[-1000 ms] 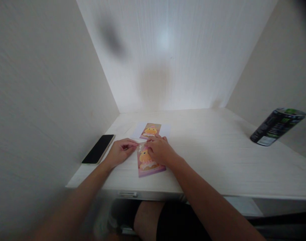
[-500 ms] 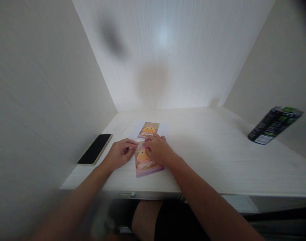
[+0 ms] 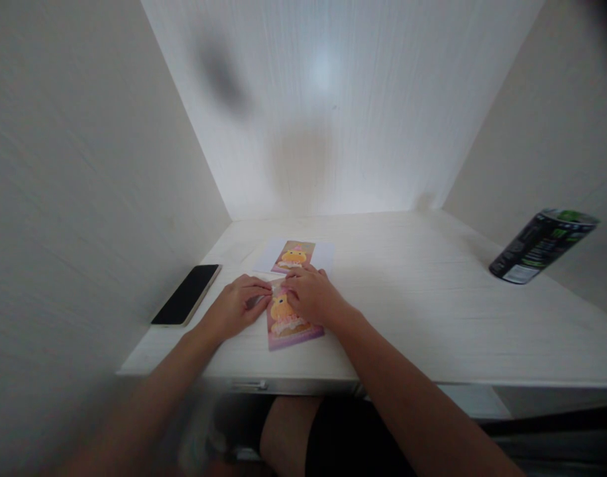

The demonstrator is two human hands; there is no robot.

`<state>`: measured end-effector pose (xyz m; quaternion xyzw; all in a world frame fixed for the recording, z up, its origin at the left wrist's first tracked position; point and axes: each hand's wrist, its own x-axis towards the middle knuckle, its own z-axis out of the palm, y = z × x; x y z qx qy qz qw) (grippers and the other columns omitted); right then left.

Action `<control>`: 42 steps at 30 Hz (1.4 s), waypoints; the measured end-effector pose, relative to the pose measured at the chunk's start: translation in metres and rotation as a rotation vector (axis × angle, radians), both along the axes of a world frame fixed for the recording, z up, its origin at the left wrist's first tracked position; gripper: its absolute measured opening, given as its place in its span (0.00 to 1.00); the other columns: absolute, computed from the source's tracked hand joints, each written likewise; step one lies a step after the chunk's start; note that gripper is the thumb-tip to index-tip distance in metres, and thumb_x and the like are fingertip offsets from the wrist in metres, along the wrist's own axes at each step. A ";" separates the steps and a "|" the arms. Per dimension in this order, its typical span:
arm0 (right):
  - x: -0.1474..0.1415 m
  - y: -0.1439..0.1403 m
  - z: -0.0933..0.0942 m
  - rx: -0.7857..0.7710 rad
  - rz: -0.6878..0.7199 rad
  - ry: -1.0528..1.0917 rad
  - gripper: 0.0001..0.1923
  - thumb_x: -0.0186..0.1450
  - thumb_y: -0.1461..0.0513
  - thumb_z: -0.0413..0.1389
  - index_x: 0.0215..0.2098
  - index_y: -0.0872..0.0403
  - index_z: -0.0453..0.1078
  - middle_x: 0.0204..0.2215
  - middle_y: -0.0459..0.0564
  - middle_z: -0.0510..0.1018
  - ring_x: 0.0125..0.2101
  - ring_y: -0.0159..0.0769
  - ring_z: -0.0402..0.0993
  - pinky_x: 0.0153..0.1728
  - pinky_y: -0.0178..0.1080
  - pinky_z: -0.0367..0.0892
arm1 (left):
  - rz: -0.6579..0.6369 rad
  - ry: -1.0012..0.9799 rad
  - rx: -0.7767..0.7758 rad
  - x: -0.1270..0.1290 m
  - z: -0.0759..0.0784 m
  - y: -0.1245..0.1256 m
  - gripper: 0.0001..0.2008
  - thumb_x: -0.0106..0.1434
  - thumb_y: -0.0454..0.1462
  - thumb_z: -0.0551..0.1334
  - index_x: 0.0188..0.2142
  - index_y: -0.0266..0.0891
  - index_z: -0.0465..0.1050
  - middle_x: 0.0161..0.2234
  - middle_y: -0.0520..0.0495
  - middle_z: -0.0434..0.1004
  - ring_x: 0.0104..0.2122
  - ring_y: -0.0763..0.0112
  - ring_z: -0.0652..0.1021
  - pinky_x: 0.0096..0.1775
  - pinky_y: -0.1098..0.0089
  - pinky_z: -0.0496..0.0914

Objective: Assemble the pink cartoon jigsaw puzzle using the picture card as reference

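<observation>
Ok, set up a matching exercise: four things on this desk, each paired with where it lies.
Things:
1. phone
2. can
3. near card
4. far card

Places:
A. far right, by the side wall
B. under both hands
C. left edge of the desk
D. on a white sheet, beyond the hands

Pairs: 1-C, 2-A, 3-B, 4-D

There's a black smartphone with a pale cream edge point(image 3: 186, 303) lying flat, screen up and dark, near the left side of the whitewashed wood-grain desk point(image 3: 433, 311), close to the left wall. Way over on the right sits a black cylindrical can with green print and a white label patch point(image 3: 541, 246), right by the right-hand wall. A small silver drawer handle point(image 3: 248, 384) shows under the desk's front edge.
</observation>
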<state>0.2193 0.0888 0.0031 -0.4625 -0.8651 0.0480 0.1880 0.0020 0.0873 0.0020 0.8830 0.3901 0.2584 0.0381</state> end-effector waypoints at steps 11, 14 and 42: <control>0.000 0.000 0.000 -0.006 0.003 0.000 0.15 0.68 0.60 0.48 0.43 0.53 0.76 0.51 0.53 0.75 0.53 0.46 0.64 0.50 0.47 0.61 | -0.060 0.062 0.078 -0.002 0.001 -0.003 0.10 0.63 0.34 0.59 0.40 0.39 0.79 0.43 0.42 0.79 0.44 0.62 0.76 0.46 0.60 0.72; 0.000 0.000 0.000 0.008 0.011 0.006 0.14 0.68 0.60 0.48 0.43 0.53 0.75 0.50 0.53 0.75 0.53 0.46 0.64 0.50 0.47 0.61 | -0.079 0.075 0.083 0.000 0.001 -0.004 0.11 0.63 0.32 0.59 0.41 0.39 0.79 0.43 0.42 0.79 0.44 0.61 0.76 0.47 0.59 0.72; 0.003 0.010 -0.002 0.107 -0.158 0.429 0.14 0.64 0.66 0.51 0.45 0.53 0.75 0.46 0.52 0.78 0.48 0.41 0.70 0.51 0.44 0.63 | 0.206 -0.150 -0.070 -0.025 0.008 0.006 0.11 0.63 0.40 0.62 0.41 0.39 0.79 0.34 0.46 0.78 0.31 0.70 0.75 0.33 0.70 0.69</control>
